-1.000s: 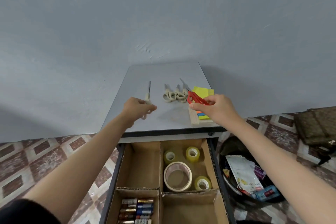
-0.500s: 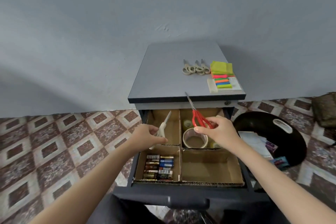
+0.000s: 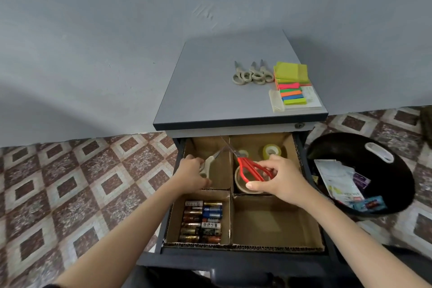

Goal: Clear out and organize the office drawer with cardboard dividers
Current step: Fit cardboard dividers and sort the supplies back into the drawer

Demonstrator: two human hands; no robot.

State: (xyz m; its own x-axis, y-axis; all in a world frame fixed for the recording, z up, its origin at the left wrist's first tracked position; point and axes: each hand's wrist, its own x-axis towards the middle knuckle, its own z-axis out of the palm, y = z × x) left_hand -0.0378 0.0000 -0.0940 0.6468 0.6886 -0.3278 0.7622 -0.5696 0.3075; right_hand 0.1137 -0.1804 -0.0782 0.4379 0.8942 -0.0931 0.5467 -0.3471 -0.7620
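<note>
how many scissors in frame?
5. Three beige scissors overlap on the cabinet top; count there is uncertain. One beige pair in the left hand over the back-left compartment; red scissors in the right hand over the tape rolls.

A black bin [image 3: 346, 147] holding paper packets [image 3: 339, 182] stands on the brown-and-cream patterned tile floor [image 3: 81, 182]; behind rises a plain grey-blue wall [image 3: 117, 30].
</note>
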